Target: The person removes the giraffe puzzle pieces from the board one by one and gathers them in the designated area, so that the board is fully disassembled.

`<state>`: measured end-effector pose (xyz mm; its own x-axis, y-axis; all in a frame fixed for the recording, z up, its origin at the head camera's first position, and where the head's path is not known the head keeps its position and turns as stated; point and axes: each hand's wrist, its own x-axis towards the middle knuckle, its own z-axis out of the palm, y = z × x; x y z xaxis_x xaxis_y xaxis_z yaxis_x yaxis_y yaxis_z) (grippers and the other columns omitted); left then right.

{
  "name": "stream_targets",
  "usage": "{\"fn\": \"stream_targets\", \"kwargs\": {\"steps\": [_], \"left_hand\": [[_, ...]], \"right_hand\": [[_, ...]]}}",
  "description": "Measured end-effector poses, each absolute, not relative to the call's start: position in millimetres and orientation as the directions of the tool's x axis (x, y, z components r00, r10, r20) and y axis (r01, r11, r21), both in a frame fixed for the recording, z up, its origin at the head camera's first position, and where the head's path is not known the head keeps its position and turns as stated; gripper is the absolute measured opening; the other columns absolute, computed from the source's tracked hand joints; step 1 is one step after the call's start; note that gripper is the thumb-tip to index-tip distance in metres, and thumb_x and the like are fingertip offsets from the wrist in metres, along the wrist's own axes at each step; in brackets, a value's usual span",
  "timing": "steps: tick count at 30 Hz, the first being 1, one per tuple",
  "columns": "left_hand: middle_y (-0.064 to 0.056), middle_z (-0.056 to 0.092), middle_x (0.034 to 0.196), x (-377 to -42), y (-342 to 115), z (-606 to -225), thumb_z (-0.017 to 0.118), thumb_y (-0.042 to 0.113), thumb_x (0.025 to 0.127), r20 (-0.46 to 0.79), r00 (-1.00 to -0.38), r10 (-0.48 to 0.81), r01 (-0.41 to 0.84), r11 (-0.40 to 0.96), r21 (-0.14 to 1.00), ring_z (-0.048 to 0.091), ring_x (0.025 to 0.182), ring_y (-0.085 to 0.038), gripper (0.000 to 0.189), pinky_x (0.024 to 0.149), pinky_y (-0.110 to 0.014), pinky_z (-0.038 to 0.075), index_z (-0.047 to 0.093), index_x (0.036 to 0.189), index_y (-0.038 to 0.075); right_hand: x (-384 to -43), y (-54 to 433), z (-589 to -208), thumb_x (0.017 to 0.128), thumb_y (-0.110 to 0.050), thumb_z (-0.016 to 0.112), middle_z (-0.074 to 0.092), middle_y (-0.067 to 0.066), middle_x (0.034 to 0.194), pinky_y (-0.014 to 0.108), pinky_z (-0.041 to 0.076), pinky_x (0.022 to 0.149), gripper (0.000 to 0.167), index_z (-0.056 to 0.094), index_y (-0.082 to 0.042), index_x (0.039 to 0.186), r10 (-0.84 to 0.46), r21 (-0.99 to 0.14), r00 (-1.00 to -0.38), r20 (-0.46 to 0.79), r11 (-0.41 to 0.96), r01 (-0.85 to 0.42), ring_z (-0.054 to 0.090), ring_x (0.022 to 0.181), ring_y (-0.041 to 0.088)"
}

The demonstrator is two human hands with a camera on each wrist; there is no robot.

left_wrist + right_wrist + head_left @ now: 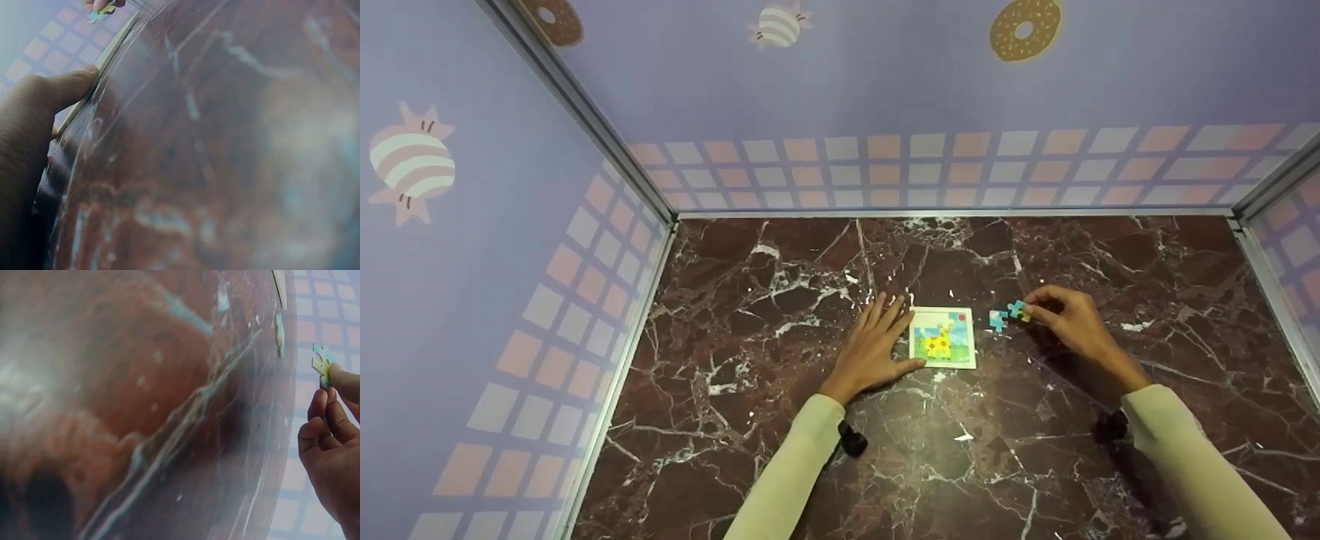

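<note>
A square puzzle board [943, 338] with a yellow giraffe on it lies on the table. Its upper left part shows pale and bare. My left hand [871, 346] is spread flat along the board's left side, fingers straight, thumb at the lower edge. In the left wrist view the thumb [76, 85] touches the rim of the board [110, 52]. Right of the board, my right hand [1069, 322] pinches a blue and yellow puzzle piece [1017, 310] between thumb and fingers, raised above the table. Another blue puzzle piece [997, 320] lies between the board and that hand.
The dark red marbled tabletop [780, 465] is bounded by a patterned back wall [870, 90] and a left wall [495, 262]. Another wall [1294, 244] stands at the right. Black wrist devices [852, 439] sit below the sleeves.
</note>
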<state>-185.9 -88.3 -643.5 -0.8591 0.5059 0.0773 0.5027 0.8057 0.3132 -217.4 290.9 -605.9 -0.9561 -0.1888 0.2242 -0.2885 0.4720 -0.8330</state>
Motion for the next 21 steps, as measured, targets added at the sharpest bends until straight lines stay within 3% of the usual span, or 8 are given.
{"fn": "stream_targets", "kwargs": {"steps": [9,15,21], "left_hand": [[-0.007,0.018,0.185,-186.8,-88.3,-643.9,0.058,0.078,0.1,0.049,-0.862,0.505,0.493,0.812,0.311,0.004,0.171,-0.036,0.097,0.139,-0.051,0.003,0.038,0.174,0.018],[-0.005,0.015,0.185,-186.1,-89.0,-643.5,0.059,0.077,0.1,0.036,-0.867,0.497,0.48,0.813,0.329,0.002,0.172,-0.034,0.097,0.139,-0.05,0.002,0.037,0.174,0.019],[-0.006,0.016,0.185,-186.2,-88.3,-644.1,0.059,0.077,0.1,0.043,-0.866,0.498,0.484,0.813,0.323,0.003,0.172,-0.035,0.097,0.139,-0.051,0.003,0.038,0.174,0.019]], "right_hand": [[-214.8,300.6,-614.4,0.099,-0.001,0.081,0.08,0.016,0.095,0.011,0.05,0.071,0.005,0.082,0.001,0.104,-0.211,-0.825,-0.965,0.156,0.509,-0.245,0.065,0.078,0.006],[-215.6,301.1,-615.1,0.101,-0.004,0.08,0.078,0.012,0.089,0.015,0.049,0.063,0.003,0.082,-0.003,0.103,-0.253,-0.826,-0.959,0.127,0.509,-0.244,0.063,0.072,0.012],[-218.5,304.1,-617.2,0.102,-0.004,0.079,0.079,0.015,0.094,0.014,0.05,0.067,0.006,0.082,0.0,0.105,-0.276,-0.819,-0.955,0.106,0.521,-0.241,0.065,0.078,0.014]]}}
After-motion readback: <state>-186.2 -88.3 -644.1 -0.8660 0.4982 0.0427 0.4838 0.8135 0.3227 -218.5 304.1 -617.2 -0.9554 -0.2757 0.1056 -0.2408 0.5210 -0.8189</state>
